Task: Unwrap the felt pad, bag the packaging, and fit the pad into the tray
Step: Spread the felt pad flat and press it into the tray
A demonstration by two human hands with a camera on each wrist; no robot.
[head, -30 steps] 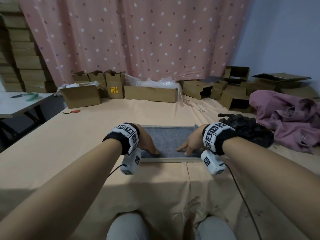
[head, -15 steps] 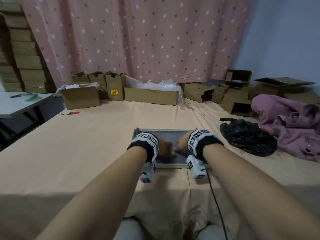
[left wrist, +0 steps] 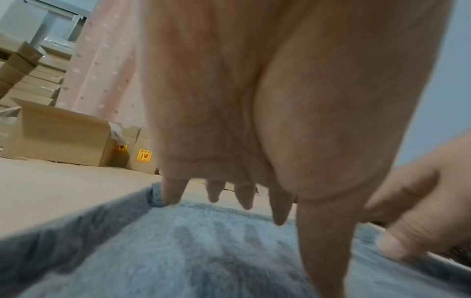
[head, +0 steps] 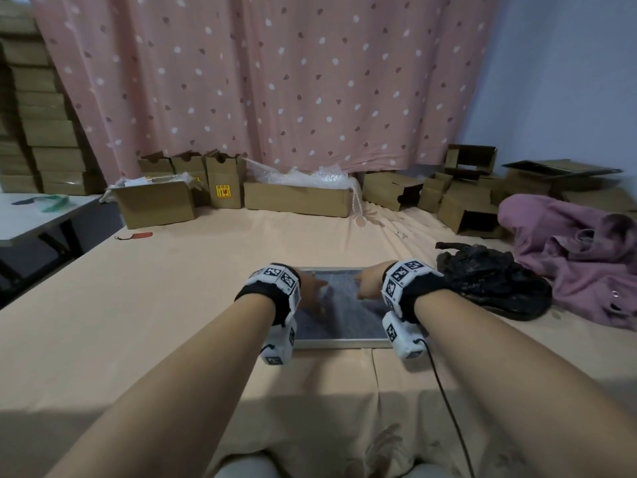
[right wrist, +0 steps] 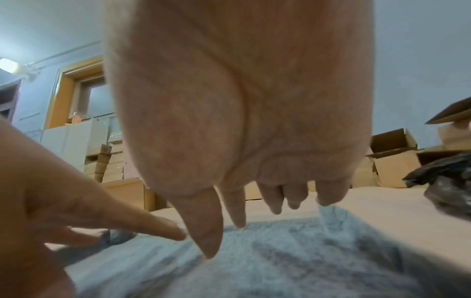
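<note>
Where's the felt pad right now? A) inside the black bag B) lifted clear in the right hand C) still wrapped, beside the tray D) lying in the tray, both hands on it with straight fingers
D: the grey pad lies inside the tray, with the left hand and right hand spread flat on it.

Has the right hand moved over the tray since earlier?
Yes. The right hand slid across the tray, from its near edge toward the far edge.

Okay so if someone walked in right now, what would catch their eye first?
Probably both hands, left hand and right hand, fingers spread flat on the grey felt pad in the metal-rimmed tray at the centre. Next, the crumpled black bag to its right, and the spotted pink curtain behind.
</note>
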